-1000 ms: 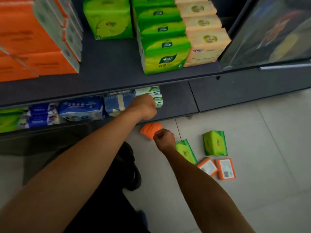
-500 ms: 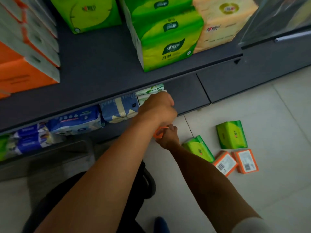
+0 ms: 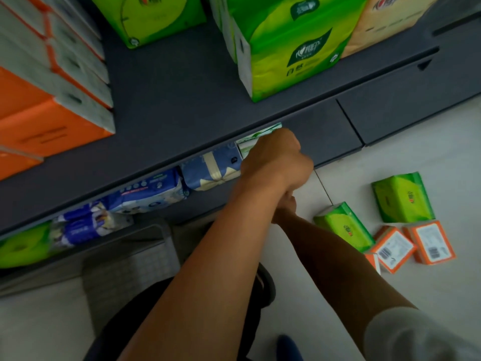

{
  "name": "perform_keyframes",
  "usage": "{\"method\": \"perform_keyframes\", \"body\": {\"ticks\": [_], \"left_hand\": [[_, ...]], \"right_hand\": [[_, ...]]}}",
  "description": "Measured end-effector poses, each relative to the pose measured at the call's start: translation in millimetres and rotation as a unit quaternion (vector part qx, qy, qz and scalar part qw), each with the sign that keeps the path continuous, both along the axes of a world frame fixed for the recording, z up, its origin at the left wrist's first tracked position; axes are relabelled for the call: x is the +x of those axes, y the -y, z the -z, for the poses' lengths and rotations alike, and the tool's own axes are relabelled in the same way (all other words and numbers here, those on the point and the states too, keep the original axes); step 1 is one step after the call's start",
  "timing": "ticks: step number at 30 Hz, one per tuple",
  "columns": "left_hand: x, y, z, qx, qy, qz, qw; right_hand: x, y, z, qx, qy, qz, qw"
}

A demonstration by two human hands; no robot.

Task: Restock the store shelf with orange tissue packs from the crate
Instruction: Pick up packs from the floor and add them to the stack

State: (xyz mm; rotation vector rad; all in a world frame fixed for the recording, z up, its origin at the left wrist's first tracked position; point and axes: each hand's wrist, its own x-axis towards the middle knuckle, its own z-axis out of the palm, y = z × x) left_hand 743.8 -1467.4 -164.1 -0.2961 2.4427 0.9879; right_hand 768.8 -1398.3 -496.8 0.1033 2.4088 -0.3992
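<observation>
My left hand [image 3: 276,160] is curled into a fist at the right end of the lower shelf, against a white-and-green pack [image 3: 256,135]. Only a little of my right hand [image 3: 287,205] shows, tucked under my left wrist. The small orange tissue pack it carried is hidden beneath my left hand. Two orange tissue packs [image 3: 393,250] [image 3: 430,242] lie label-up on the floor at the right. Large orange packs [image 3: 46,126] are stacked on the dark upper shelf [image 3: 169,100] at the left.
Two green tissue packs [image 3: 343,225] [image 3: 402,200] lie on the floor beside the orange ones. Blue packs [image 3: 210,168] fill the lower shelf. Big green packs [image 3: 289,48] stand on the upper shelf. A grey crate [image 3: 130,259] sits on the floor at the lower left.
My right hand has carried the small orange pack up toward the lower shelf and under my left hand, where it is now hidden. My head has moved closer to the shelf.
</observation>
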Motion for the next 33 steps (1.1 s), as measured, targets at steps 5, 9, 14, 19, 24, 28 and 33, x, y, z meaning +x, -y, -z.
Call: {"method": "perform_keyframes", "body": {"ticks": [5, 9, 14, 19, 24, 28, 33], "left_hand": [[-1, 5, 2, 0.000, -0.001, -0.006, 1.000], [-2, 4, -3, 0.005, -0.017, 0.007, 1.000], [2, -5, -28, 0.012, -0.046, 0.021, 0.999], [12, -13, -44, 0.040, -0.059, 0.023, 0.997], [29, -13, -45, 0.085, -0.024, -0.028, 0.996], [56, 1, -45, 0.052, -0.022, -0.040, 0.998], [91, 25, -37, 0.007, 0.015, -0.064, 0.998]], "right_hand": [[20, 0, -63, 0.021, 0.007, -0.023, 0.999], [21, -1, -74, 0.009, 0.021, -0.015, 1.000], [26, -16, -94, 0.003, 0.014, 0.006, 1.000], [39, -25, -131, -0.023, -0.007, 0.021, 0.999], [56, -37, -173, -0.036, -0.017, 0.048, 0.998], [67, -42, -206, -0.039, -0.040, 0.045, 0.997], [78, -43, -246, -0.056, -0.076, 0.053, 0.994]]}}
